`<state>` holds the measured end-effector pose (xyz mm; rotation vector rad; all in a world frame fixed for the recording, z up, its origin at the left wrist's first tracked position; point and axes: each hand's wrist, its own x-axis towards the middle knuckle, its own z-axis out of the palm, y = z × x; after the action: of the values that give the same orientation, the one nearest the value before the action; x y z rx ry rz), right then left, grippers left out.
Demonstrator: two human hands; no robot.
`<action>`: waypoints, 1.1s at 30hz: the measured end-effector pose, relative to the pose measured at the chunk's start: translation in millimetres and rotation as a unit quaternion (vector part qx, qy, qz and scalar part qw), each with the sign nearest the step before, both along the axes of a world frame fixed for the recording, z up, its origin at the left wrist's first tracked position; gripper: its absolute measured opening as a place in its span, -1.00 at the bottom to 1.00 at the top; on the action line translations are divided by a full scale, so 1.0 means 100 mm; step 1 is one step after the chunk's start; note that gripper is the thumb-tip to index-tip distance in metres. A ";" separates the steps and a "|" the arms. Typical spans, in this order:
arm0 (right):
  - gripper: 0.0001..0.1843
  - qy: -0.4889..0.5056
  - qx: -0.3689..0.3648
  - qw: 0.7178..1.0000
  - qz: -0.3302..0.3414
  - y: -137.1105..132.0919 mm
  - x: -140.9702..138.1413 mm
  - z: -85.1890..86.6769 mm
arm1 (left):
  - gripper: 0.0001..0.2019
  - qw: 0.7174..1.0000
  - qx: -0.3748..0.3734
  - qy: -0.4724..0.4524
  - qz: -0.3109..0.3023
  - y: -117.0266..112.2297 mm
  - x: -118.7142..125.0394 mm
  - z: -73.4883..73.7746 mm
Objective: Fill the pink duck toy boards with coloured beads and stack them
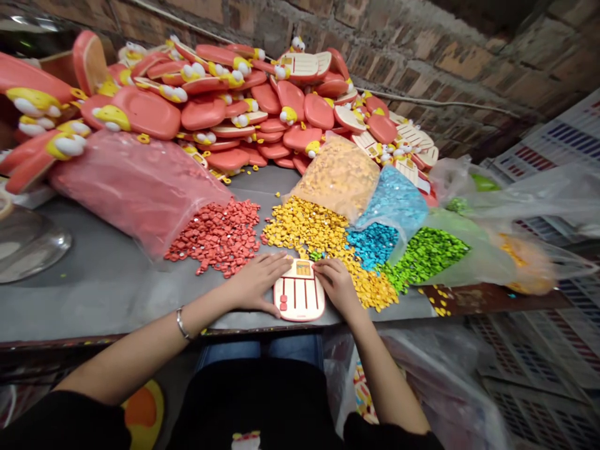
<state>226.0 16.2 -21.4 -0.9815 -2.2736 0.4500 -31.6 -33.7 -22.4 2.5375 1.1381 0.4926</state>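
The cream plastic panel [299, 290] at lower centre, likely light and stiff, is touched at its edges by the left hand [255, 282] and right hand [337, 287], fingers lightly curled, any firm grip unclear.

Brick wall [422, 50] behind, white plastic crates [548, 337] at right, a steel bowl [28, 247] at left.

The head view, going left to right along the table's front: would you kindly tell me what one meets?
Bowl → red pieces → left hand → toy panel → right hand → green pieces → crates
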 end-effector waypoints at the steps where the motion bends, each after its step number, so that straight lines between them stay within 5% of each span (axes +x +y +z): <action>1: -0.83 0.003 -0.007 1.000 0.002 -0.01 0.01 0.01 | -0.02 1.000 -0.003 -0.001 0.000 0.00 0.00 0.00; 8: -0.88 0.052 -0.153 0.987 0.021 -0.06 0.09 0.04 | 0.01 1.000 -0.013 -0.001 0.002 0.01 0.01 -0.01; 13: -0.42 0.098 -0.230 0.968 0.013 -0.05 -0.12 -0.05 | 0.03 1.000 -0.012 -0.005 -0.001 0.01 0.01 -0.03; 23: -0.63 0.091 -0.271 0.956 0.062 -0.04 -0.54 0.04 | 0.06 0.999 -0.029 -0.032 0.006 0.01 0.02 -0.05; 29: -0.29 0.080 -0.376 0.911 0.149 -0.08 -0.55 0.15 | -0.03 0.998 -0.038 -0.051 0.019 0.01 0.03 -0.01; 33: -0.67 0.067 -0.312 0.937 0.145 0.35 -0.69 0.37 | 0.00 0.999 -0.023 -0.040 0.003 0.00 0.03 0.01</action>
<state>157.4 51.4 15.2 -0.8569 -2.1893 1.3848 -28.1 -33.3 -21.1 2.4522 1.1161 0.5575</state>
